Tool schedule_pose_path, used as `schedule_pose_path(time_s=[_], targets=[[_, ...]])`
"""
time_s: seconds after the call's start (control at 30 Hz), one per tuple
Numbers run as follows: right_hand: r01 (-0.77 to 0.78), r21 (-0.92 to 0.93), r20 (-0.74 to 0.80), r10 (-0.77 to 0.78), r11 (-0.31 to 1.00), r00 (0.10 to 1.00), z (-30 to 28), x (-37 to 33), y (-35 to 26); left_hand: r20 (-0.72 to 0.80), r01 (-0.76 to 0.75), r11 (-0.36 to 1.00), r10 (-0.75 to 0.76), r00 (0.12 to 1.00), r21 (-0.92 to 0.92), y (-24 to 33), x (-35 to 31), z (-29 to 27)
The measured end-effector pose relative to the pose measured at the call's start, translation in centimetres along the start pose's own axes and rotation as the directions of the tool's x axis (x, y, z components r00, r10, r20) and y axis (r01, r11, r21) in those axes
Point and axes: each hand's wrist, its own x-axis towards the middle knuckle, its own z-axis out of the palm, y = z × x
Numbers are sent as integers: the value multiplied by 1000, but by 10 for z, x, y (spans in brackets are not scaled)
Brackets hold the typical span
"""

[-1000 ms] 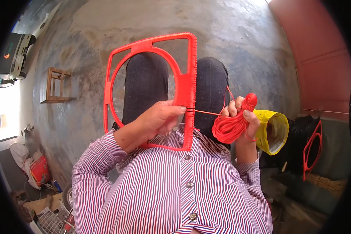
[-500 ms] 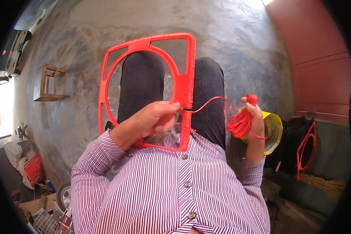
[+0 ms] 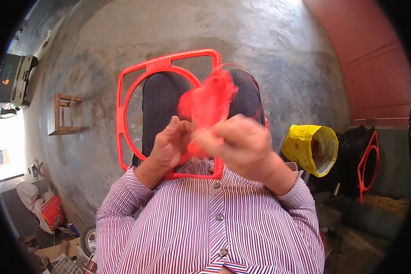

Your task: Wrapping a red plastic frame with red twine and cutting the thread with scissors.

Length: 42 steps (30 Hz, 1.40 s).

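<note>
Across my thighs lies a red frame [image 3: 120, 119], squarish with a ring inside, wrapped in red cord. My right hand [image 3: 244, 145], smeared by motion, is closed on a bundle of red cord [image 3: 211, 101] over the frame's right side. The bundle is blurred and covers part of the ring and side bar. My left hand [image 3: 165, 147] is beside the bundle, inside the frame's outline. Its thumb points up, apart from the fingers, whose tips are partly hidden. A thin loop of red cord arcs over my right thigh.
To the right stands a yellow bag [image 3: 301, 145] with its mouth open. Black material [image 3: 347, 155] and another red frame [image 3: 363, 171] are beyond it. A small wooden stool [image 3: 59, 114] is on the concrete floor [image 3: 260, 41] at left. A red door [image 3: 365, 59] rises at upper right.
My right hand has brought the cord bundle from beside the yellow bag leftward over the frame. My left hand has left the frame's right bar and shifted slightly left.
</note>
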Motion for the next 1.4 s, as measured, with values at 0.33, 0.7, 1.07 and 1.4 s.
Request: schedule_pose_path(time_s=[0.33,0.7,1.07,1.4], targets=[[-698,715,534,612,41,583,33,-56,47,28,-59,996,61,998,-73,-5,-8,-19],[-906,270,763,502,325,407,4,-33,41,141,-108,989,93,986,102,-3,-28,-22],[-598,400,631,265,694,729,22,-45,32,432,-480,626,242,869,615,-1,-25,-17],[-560,203,589,357,804,725,27,-52,14,408,-465,451,224,885,762,3,-25,-5]])
